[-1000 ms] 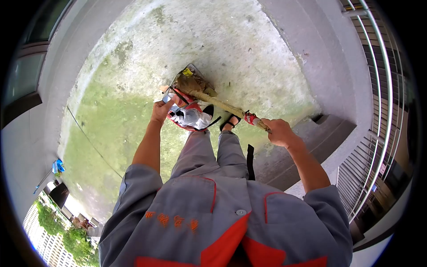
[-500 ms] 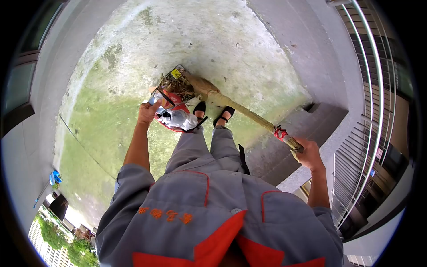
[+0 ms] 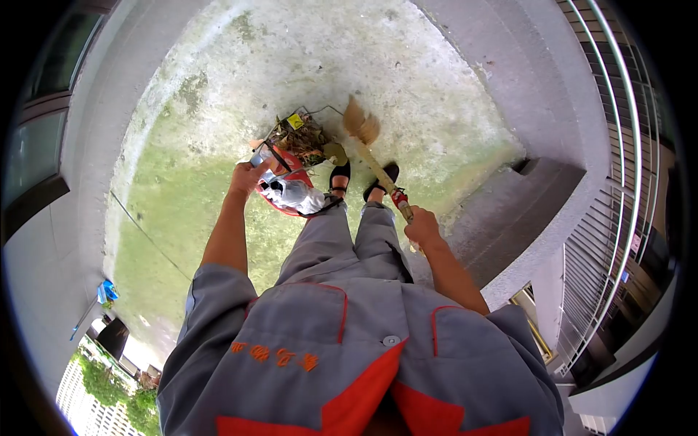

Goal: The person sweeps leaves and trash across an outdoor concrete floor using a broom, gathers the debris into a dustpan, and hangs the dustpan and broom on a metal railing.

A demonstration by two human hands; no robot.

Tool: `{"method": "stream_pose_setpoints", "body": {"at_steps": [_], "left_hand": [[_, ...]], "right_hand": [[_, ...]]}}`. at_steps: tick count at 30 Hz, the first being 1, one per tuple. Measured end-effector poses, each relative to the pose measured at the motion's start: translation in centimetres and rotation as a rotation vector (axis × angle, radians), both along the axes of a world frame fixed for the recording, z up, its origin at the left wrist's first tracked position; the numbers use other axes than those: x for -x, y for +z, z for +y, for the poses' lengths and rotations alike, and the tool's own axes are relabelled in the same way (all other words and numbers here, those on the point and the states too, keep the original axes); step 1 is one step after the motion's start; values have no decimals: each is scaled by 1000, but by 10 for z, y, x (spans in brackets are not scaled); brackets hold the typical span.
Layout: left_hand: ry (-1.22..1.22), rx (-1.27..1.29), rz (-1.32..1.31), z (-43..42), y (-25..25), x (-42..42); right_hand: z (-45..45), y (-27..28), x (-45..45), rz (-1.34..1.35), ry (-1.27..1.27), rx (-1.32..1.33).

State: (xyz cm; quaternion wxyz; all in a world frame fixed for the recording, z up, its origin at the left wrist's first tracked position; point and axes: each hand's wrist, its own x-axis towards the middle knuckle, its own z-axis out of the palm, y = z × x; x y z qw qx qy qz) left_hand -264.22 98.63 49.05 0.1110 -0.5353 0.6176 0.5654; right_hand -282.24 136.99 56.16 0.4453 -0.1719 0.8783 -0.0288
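My right hand (image 3: 423,227) is closed round the end of a broom (image 3: 378,168), just behind a red wrapping on its stick. The broom's brown bristle head rests on or just above the concrete, right of a red dustpan (image 3: 292,168). My left hand (image 3: 249,177) grips the dustpan by its upper left part; the exact hold is partly hidden. Dry leaves and twigs (image 3: 302,138) fill the dustpan's far end, along with a yellow scrap (image 3: 295,121). Nearer my legs, a crumpled whitish plastic bag (image 3: 294,196) lies in it.
Mossy concrete floor (image 3: 174,196) spreads around my black shoes (image 3: 383,178). On the right run a low concrete ledge (image 3: 509,211) and a metal railing (image 3: 629,145). A wall with windows (image 3: 43,138) borders the left, and a blue object (image 3: 107,291) hangs lower left.
My right hand has come inward to the left, near my leg, with the broom. The bristle head has swung away from the dustpan to the right, uncovering the leaves. My left hand holds still.
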Motion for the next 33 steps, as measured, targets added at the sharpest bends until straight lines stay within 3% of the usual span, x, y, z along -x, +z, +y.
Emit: {"method": "stream_pose_setpoints", "body": {"at_steps": [11, 19, 23, 26, 31, 33], "left_hand": [[325, -131, 252, 19, 35, -4], [489, -35, 389, 0, 92, -16], [486, -18, 480, -1, 105, -5], [505, -1, 534, 3, 122, 3], [628, 63, 665, 16, 152, 12], [670, 16, 712, 3, 147, 18]], "right_hand": [[-26, 91, 40, -38, 487, 189], [-18, 197, 69, 114, 494, 330], [0, 282, 82, 262, 452, 420], [24, 338, 79, 300, 250, 361], [84, 382, 61, 353, 35, 341], [111, 380, 61, 233, -303, 264]]}}
